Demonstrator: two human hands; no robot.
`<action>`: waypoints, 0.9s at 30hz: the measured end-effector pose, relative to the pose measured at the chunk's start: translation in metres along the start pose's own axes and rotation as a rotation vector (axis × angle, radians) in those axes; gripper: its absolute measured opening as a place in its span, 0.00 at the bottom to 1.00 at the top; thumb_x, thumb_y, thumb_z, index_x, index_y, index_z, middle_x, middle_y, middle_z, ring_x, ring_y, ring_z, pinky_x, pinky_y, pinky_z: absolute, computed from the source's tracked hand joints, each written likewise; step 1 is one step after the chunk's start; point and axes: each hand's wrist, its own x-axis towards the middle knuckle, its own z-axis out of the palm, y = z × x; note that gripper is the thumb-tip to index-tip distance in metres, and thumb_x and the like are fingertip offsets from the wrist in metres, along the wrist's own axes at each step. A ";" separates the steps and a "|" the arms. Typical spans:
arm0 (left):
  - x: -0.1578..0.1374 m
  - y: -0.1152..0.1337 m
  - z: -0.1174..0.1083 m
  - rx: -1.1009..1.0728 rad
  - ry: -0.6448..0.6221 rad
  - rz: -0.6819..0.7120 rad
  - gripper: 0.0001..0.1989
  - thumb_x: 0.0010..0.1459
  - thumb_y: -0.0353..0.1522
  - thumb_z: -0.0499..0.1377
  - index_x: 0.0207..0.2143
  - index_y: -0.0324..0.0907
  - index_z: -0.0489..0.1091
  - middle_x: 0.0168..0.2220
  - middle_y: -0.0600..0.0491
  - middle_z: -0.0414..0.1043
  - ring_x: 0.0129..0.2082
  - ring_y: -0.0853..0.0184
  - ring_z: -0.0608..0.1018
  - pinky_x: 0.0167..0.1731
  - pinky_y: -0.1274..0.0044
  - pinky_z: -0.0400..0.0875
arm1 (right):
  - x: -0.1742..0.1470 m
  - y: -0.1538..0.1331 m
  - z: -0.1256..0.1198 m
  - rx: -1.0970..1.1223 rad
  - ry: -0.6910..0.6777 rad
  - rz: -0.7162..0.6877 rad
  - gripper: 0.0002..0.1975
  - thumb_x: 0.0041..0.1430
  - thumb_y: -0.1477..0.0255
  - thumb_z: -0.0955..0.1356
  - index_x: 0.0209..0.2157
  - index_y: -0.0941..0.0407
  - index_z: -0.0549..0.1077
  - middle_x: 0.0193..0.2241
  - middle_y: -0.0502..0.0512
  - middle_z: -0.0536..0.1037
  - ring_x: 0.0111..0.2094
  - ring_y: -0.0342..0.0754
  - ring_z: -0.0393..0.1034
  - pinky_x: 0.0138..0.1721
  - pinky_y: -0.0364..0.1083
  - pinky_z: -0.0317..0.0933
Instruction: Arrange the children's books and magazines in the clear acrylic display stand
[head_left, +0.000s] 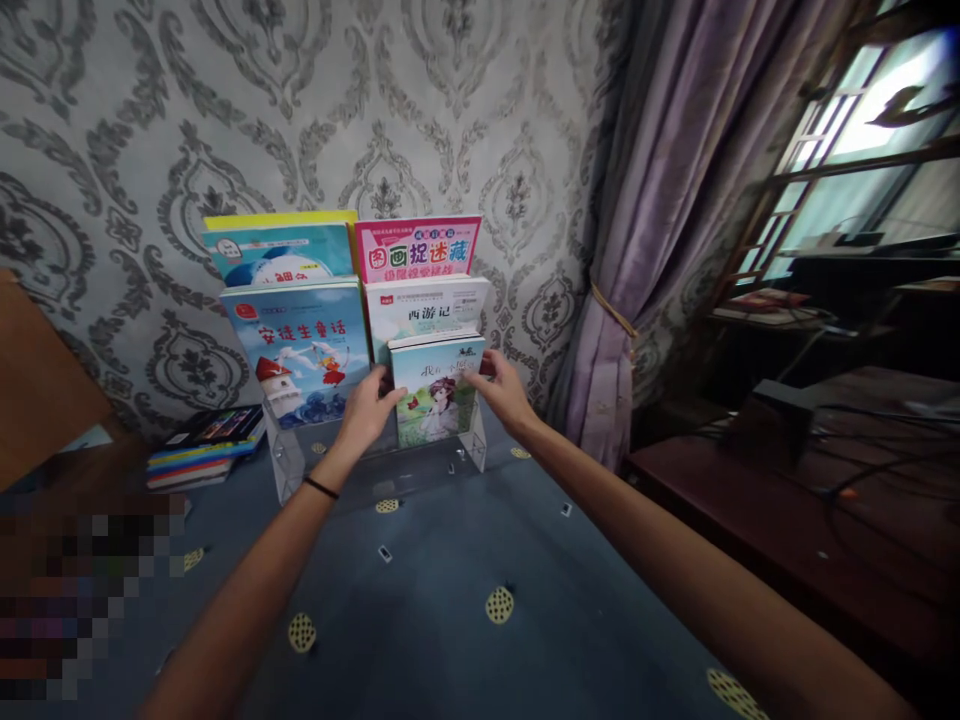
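Note:
Both my hands grip a small pale-green book [437, 395] by its sides, with a girl drawn on its cover. My left hand [369, 408] has its thumb on the left edge, and my right hand [504, 388] pinches the right edge; the fingers behind are partly hidden. The book stands upright at the front of a clear acrylic book rack [287, 460]. Right behind it is a white book [431, 308], then a pink book [418, 245]. On the rack's left half stand a blue book [300, 345] and, behind it, a light-blue book [281, 255] with a yellow one.
A stack of books [210, 445] lies left of the rack, by a brown board [45, 380]. The rack stands on a dark blue patterned cloth [435, 620] against a papered wall [517, 150]. At right are a purple curtain [645, 230] and a reddish table [720, 490] with dark cables.

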 end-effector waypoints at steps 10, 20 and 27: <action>-0.011 0.012 0.000 0.015 0.028 -0.047 0.10 0.59 0.31 0.58 0.44 0.39 0.69 0.39 0.48 0.78 0.38 0.62 0.79 0.40 0.69 0.75 | -0.005 0.000 0.000 -0.056 0.000 -0.002 0.20 0.53 0.63 0.69 0.47 0.56 0.70 0.47 0.61 0.79 0.47 0.55 0.73 0.51 0.56 0.66; -0.116 -0.009 0.006 0.197 0.042 0.237 0.16 0.66 0.27 0.49 0.56 0.43 0.62 0.56 0.44 0.69 0.59 0.60 0.71 0.59 0.63 0.68 | -0.044 0.031 -0.008 -0.138 0.106 0.012 0.24 0.54 0.62 0.69 0.51 0.56 0.69 0.49 0.64 0.76 0.49 0.57 0.72 0.51 0.60 0.67; -0.204 -0.061 -0.011 0.389 -0.211 0.322 0.15 0.66 0.25 0.48 0.54 0.42 0.64 0.55 0.45 0.70 0.57 0.60 0.72 0.57 0.63 0.71 | -0.123 0.029 0.021 -0.368 0.004 -0.042 0.11 0.63 0.66 0.64 0.45 0.54 0.72 0.40 0.59 0.76 0.41 0.54 0.73 0.44 0.56 0.70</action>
